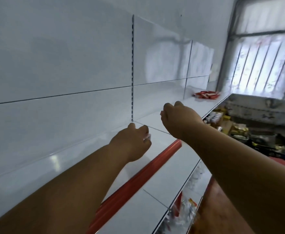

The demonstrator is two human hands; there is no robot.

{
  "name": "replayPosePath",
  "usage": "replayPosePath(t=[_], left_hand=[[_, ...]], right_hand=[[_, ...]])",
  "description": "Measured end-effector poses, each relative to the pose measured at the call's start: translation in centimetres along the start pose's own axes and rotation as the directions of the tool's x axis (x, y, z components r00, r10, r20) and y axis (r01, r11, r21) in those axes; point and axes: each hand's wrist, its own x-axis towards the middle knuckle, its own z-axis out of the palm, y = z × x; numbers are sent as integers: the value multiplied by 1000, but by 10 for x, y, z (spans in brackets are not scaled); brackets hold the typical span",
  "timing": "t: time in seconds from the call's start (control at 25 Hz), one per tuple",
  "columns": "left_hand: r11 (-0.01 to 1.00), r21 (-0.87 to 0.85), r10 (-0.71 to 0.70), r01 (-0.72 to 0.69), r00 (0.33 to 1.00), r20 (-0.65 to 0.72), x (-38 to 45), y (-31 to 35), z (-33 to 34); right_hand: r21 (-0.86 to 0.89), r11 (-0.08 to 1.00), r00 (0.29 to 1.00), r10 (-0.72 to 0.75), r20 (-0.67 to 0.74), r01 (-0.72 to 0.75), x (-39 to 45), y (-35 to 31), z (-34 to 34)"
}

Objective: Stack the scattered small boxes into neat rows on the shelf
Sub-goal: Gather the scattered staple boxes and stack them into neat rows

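A white metal shelf runs from the near left to the far right. A pile of small red boxes lies scattered at its far end by the window. My left hand hovers over the shelf near the back panel, its fingers curled round a small pale box that mostly stays hidden. My right hand is a little farther along and higher. Its fingers are curled too, and a sliver of a small red-and-white box shows at their tips.
A long red roll lies lengthwise on the shelf under my forearms. The upright back panel closes the shelf's left side. Lower shelves hold plastic-wrapped goods. Cartons and packets crowd the floor under a barred window.
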Motion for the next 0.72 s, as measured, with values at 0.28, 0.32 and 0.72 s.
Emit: replayPosePath(t=[0.28,0.32,0.72], left_hand=[[985,-41,167,-166,986,9,132,159,74],[983,-42,178,-177,984,21,154,181,86],[965,-49,257,-256,966,17,386,320,202]], right_hand=[[-86,987,991,137,7,-136,8,202,-16],[-83,984,987,159,20,-157,11,233,-16],[-30,971,972,235,1,-235,117,479,55]])
